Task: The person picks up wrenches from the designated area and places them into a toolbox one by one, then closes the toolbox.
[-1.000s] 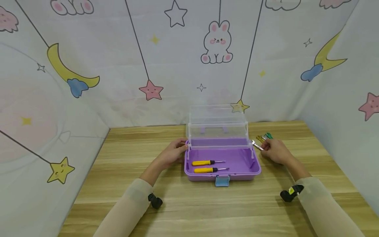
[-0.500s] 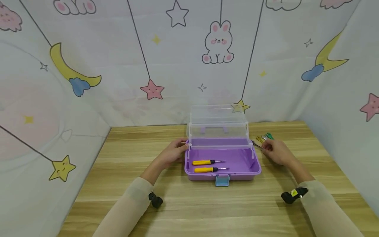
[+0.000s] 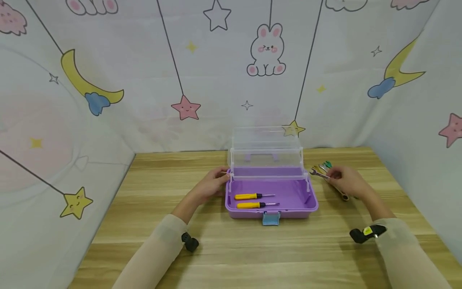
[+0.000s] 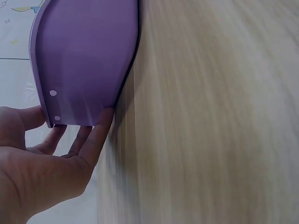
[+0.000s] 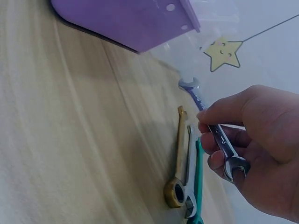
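A purple toolbox (image 3: 249,215) stands on the table, its clear lid and trays raised. My left hand (image 3: 211,186) holds its back left corner; in the left wrist view, the thumb is at the rim and the fingers reach around the purple end wall (image 4: 86,60). Two yellow-handled screwdrivers (image 3: 248,196) lie inside. Right of the box, my right hand (image 3: 348,182) pinches a silver open-end wrench (image 5: 222,140) between thumb and fingers, above the tabletop. Beneath it lie a gold wrench (image 5: 180,154), another silver wrench (image 5: 190,168) and a green wrench (image 5: 199,172), side by side.
The wooden table (image 3: 267,257) ends at a white fabric backdrop (image 3: 213,80) printed with stars, moons and a rabbit. A pale blue latch (image 3: 271,219) hangs open at the toolbox's front. A small black camera sits on each wrist.
My right hand has lifted the silver wrench off the table and drawn slightly right, uncovering more of the wrenches below. My left hand stays at the toolbox.
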`<control>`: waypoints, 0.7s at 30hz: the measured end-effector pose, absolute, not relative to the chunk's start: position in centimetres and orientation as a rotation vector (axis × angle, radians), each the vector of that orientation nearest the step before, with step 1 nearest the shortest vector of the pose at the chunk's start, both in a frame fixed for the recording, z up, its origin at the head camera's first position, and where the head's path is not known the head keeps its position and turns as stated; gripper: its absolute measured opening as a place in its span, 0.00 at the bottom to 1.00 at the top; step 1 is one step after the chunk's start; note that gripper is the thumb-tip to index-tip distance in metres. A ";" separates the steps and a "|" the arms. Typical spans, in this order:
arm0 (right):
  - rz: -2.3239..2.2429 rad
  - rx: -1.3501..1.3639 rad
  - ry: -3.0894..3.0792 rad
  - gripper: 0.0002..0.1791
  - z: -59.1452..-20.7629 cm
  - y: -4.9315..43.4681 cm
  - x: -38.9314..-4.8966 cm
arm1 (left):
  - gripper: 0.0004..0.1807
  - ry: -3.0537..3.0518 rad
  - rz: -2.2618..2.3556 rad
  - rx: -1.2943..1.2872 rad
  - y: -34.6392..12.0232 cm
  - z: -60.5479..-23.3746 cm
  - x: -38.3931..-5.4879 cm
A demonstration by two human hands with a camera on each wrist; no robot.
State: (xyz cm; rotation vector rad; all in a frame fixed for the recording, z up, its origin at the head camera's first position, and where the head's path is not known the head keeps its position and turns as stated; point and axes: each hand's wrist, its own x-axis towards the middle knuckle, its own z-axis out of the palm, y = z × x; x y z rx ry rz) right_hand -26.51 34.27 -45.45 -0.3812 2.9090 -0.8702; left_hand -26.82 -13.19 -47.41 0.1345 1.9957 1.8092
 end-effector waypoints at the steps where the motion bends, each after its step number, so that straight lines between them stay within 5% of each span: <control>1: -0.880 -0.373 2.905 0.07 -45.3 34.5 -26.5 | 0.19 1.998 1.808 0.136 -13.2 -47.4 -26.8; 21: -1.082 -0.388 2.933 0.13 -39.8 34.5 -26.5 | 0.18 1.976 1.821 0.132 -13.2 -47.5 -26.9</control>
